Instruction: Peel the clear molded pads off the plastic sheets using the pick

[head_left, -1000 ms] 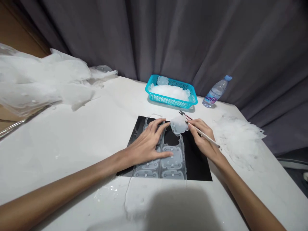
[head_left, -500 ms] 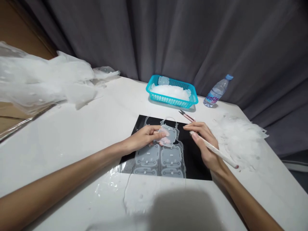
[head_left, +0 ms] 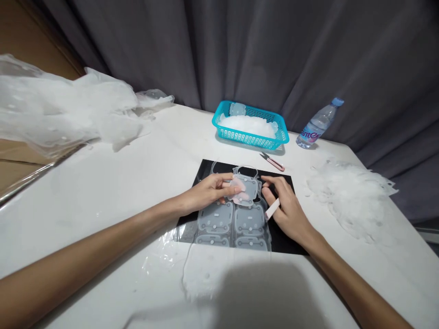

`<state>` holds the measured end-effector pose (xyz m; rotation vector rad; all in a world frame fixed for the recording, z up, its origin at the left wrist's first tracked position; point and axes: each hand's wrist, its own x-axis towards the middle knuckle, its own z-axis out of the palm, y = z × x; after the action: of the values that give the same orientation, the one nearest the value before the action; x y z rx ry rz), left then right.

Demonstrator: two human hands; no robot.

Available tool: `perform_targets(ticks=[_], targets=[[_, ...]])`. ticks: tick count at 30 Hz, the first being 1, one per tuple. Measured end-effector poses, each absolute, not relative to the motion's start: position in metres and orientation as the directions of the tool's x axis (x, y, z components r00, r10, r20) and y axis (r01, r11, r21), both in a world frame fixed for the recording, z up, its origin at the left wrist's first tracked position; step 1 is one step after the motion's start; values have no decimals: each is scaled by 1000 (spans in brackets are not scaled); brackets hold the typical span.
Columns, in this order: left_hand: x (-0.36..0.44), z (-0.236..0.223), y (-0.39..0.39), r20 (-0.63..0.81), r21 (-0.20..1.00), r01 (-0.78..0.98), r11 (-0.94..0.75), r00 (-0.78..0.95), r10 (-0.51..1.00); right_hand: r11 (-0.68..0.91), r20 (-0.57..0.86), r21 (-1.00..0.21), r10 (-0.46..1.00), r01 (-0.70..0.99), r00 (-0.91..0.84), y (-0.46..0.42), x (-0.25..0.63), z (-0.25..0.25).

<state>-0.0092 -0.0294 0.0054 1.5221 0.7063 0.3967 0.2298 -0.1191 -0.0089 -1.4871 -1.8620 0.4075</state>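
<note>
My left hand (head_left: 210,192) pinches a small translucent plastic piece (head_left: 249,188), rounded and rectangular, with thumb and fingers showing pink through it. My right hand (head_left: 291,211) is just right of that piece, its thumb and index finger near the piece's right edge. A white pen-like stick (head_left: 273,209) is tucked in the right hand, its end sticking out below the thumb; the rest is hidden. Beneath both hands lies a translucent sheet of joined pieces (head_left: 216,215) on a black board (head_left: 286,243). Whether the right fingertips touch the held piece, I cannot tell.
Behind the board lie small thread snips (head_left: 273,162). A turquoise basket (head_left: 252,140) holds a heap of translucent pieces. To its right stands a water bottle (head_left: 318,123). Plastic scraps (head_left: 353,201) are piled at the right; a large bundle of cloudy plastic (head_left: 68,107) sits at the left.
The white stick has swung round in my right hand, from pointing back toward the wrist to pointing down-left. My right fingers have come closer to the held piece. The view has shifted slightly.
</note>
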Motion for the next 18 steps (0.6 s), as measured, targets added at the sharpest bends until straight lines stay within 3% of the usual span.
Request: perform_targets(ticks=[3, 8, 18], targets=[[-10, 5, -29, -173, 980, 195, 38, 749, 639, 280, 245, -667, 958, 690, -152, -118, 229, -9], [-8, 7, -32, -173, 980, 196, 39, 728, 664, 253, 221, -789, 967, 560, -126, -120, 226, -7], [-6, 7, -33, -199, 976, 205, 75, 695, 691, 250, 221, -797, 968, 550, -120, -122, 222, 0]])
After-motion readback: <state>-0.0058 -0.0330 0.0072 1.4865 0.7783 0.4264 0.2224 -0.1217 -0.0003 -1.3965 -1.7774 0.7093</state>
